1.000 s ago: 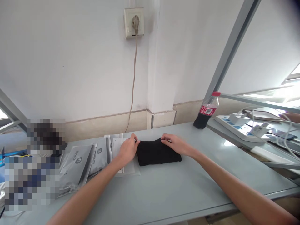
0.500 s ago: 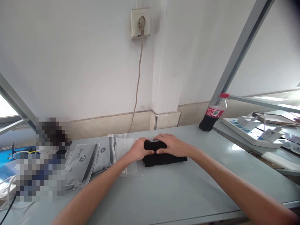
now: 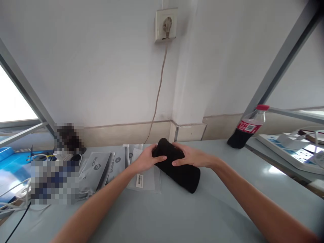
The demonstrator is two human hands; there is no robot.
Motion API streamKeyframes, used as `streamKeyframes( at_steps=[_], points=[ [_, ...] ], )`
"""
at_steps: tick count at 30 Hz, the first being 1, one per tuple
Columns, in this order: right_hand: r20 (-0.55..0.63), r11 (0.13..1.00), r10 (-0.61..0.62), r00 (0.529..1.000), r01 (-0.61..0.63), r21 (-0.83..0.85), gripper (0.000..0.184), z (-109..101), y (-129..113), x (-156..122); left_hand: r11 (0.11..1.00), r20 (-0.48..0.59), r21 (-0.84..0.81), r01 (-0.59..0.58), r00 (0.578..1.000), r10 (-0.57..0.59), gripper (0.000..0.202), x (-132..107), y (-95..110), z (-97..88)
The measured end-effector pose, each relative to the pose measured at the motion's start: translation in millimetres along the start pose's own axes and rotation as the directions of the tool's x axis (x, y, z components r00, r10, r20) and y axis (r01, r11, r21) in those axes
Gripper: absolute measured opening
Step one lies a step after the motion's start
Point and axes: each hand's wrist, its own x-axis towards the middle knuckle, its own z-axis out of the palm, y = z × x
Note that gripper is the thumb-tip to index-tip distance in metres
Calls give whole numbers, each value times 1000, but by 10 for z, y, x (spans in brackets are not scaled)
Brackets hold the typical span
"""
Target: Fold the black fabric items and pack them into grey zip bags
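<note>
A folded black cloth (image 3: 181, 170) lies slantwise over the table, its lower end toward me on the right. My left hand (image 3: 148, 158) grips its far left edge, thumb on top and fingers behind. From the right, my right hand (image 3: 188, 156) holds the same cloth, its thumb pressed on the upper face. Both hands' fingertips are partly hidden behind the fabric. Just left of the cloth lies a clear plastic bag (image 3: 149, 180) with a barcode label (image 3: 139, 181).
Grey printed zip bags (image 3: 97, 168) lie to the left, near a pixelated patch (image 3: 54, 179) and cables. A cola bottle (image 3: 246, 126) stands at the back right of the grey table (image 3: 152, 219). A power strip (image 3: 291, 152) lies beyond, and a plugged-in socket (image 3: 166, 25) is on the wall.
The black cloth has turned from lying roughly level to a slant, its far left end raised and its right end nearer me. Both hands stay on it. The view has shifted left.
</note>
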Motion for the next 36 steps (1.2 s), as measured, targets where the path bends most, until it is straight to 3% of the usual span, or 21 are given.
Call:
streamKeyframes(
  at_steps=[3, 5, 9, 11, 14, 17, 19, 24, 30, 33, 36],
  points=[
    [44, 995, 78, 996, -81, 63, 45, 115, -47, -10, 991, 0, 126, -51, 999, 51, 43, -27, 77, -52],
    [34, 987, 109, 993, -112, 116, 38, 184, -35, -13, 985, -93, 162, -65, 992, 81, 47, -57, 78, -80],
    [-115, 914, 166, 979, -108, 392, 35, 247, 101, 0, 968, -256, 231, 95, 966, -34, 45, -217, -27, -114],
    [-219, 844, 264, 939, -115, 524, 38, 250, 204, 24, 886, -267, 418, 201, 959, -92, 49, -319, -101, -94],
    [-298, 740, 371, 880, -86, 668, 36, 257, 337, 63, 681, -266, 680, 271, 957, -116, 51, -400, -196, 2],
    [-312, 680, 390, 866, -43, 732, 27, 271, 389, 72, 532, -257, 796, 288, 957, -132, 54, -371, -254, 121],
    [-296, 662, 382, 876, -36, 748, 24, 276, 382, 58, 491, -236, 828, 271, 963, -134, 45, -329, -274, 169],
    [-245, 624, 402, 882, -68, 779, 35, 292, 323, 9, 526, -182, 817, 236, 971, -153, 17, -297, -283, 112],
    [-201, 663, 404, 892, -134, 737, 34, 391, 201, -12, 613, -106, 769, 181, 982, -156, 30, -321, -288, -43],
    [-160, 683, 435, 886, -208, 701, 34, 441, 154, -28, 652, -125, 736, 181, 983, -132, 27, -315, -297, -46],
    [-90, 747, 404, 910, -272, 606, 41, 484, 156, -44, 706, -159, 686, 176, 983, -91, 19, -318, -292, -20]
  ],
)
